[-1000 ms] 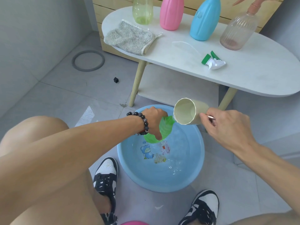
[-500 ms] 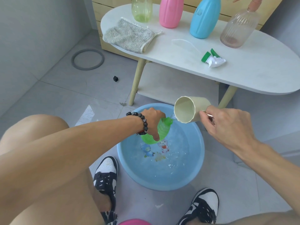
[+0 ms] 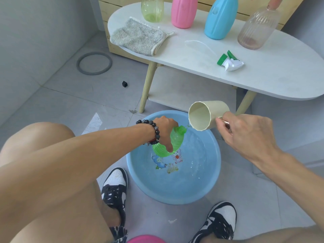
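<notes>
My left hand (image 3: 165,128) grips a green ribbed plastic bottle (image 3: 175,142) and holds it tilted over a blue basin (image 3: 213,176) on the floor, its neck pointing up to the right. In my right hand (image 3: 245,132) is a cream cup (image 3: 206,115), held by its handle and tipped on its side with the lip right at the bottle's mouth. The cup's inside looks nearly empty. Water lies in the basin over cartoon pictures on its bottom.
A white oval table (image 3: 263,72) stands behind the basin with a grey cloth mitt (image 3: 138,36), a yellow-green bottle (image 3: 152,9), a pink bottle (image 3: 183,12), a blue bottle (image 3: 220,18), a clear ribbed bottle (image 3: 257,27) and a green-and-white spray head (image 3: 229,61). My shoes (image 3: 114,188) flank the basin.
The green bottle has turned more upright, its neck rising toward the cup. The cup has stayed tipped at the bottle's mouth, and the water in the basin has settled.
</notes>
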{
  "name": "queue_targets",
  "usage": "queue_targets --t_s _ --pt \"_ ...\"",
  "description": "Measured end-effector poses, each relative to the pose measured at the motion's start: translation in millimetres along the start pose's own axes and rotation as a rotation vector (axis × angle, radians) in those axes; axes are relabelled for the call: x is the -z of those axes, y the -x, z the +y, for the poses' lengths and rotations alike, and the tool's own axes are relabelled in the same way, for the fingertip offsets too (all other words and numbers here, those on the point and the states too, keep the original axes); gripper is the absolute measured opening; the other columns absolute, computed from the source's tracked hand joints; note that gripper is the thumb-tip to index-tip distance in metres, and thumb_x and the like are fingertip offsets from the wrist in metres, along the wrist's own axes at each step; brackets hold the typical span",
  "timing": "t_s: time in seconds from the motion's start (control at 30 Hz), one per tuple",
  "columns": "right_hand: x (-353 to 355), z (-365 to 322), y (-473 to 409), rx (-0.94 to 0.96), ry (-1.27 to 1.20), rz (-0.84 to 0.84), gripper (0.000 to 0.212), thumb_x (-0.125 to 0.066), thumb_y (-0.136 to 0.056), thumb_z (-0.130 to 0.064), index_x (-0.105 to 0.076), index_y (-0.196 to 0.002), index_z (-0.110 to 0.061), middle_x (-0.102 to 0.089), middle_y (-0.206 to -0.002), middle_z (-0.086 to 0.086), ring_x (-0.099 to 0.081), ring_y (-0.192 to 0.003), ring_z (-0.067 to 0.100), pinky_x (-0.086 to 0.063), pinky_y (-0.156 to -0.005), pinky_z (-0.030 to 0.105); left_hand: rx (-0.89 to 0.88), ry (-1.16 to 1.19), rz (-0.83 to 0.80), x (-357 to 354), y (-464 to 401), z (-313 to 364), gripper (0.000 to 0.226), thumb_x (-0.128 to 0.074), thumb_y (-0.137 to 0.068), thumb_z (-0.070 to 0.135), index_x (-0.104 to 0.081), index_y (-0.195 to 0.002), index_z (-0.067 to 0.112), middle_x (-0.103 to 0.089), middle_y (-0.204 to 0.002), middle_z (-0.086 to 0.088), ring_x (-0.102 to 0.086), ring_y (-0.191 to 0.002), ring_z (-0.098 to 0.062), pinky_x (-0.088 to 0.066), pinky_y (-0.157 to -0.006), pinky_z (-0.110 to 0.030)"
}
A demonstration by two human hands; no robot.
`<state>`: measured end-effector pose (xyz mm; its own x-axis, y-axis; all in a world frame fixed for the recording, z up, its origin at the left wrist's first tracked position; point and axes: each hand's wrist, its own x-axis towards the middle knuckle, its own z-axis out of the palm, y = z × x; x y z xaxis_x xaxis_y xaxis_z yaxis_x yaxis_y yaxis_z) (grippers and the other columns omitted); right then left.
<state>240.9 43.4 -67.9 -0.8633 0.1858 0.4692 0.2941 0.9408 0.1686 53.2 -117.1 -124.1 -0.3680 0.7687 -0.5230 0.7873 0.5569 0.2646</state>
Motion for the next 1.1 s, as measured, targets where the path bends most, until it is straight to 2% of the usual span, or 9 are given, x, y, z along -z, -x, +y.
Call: queue_targets --t_s 0.57,0.7,0.87,1.1 --pt "0.2 0.2 -0.3 0.157 0.037 0.101 0.044 -0.051 -0.102 -0.025 -0.044 -0.06 -0.015 -0.039 -0.043 0.001 -0.039 -0.04 0.026 -0.018 -0.047 0.022 -0.024 0.012 -0.022 2.5 -1.0 0.9 0.105 -0.09 -0.066 0.043 -0.035 -0.153 0.022 -0.052 -0.138 -0.005 -0.05 -0.128 -0.025 -0.051 -0.094 -0.037" --pt "0.7 -2.0 -1.4 0.2 0.053 0.124 0.044 -0.054 -0.102 -0.024 -0.042 -0.06 -0.016 -0.037 -0.046 0.001 -0.03 -0.045 0.023 -0.019 -0.048 0.025 -0.033 0.0 -0.03 1.1 -1.6 1.0 0.107 -0.091 -0.064 0.045 -0.035 -0.153 0.023 -0.052 -0.138 -0.004 -0.051 -0.127 -0.024 -0.051 -0.095 -0.038" --pt "0.2 -1.4 -2.2 0.262 0.104 0.15 0.042 -0.055 -0.102 -0.023 -0.045 -0.062 -0.015 -0.04 -0.048 0.001 -0.044 -0.045 0.026 -0.02 -0.05 0.027 -0.048 -0.006 -0.037 1.5 -0.9 1.5 0.105 -0.091 -0.064 0.043 -0.036 -0.152 0.022 -0.053 -0.138 -0.004 -0.051 -0.126 -0.024 -0.052 -0.096 -0.039" --pt "2.5 -3.6 -3.4 0.334 0.176 0.196 0.039 -0.056 -0.103 -0.023 -0.047 -0.065 -0.016 -0.043 -0.052 0.002 -0.049 -0.051 0.025 -0.028 -0.047 0.031 -0.067 -0.019 -0.039 1.1 1.0 2.5 0.104 -0.09 -0.067 0.043 -0.036 -0.153 0.021 -0.05 -0.141 -0.003 -0.047 -0.13 -0.023 -0.049 -0.096 -0.038"
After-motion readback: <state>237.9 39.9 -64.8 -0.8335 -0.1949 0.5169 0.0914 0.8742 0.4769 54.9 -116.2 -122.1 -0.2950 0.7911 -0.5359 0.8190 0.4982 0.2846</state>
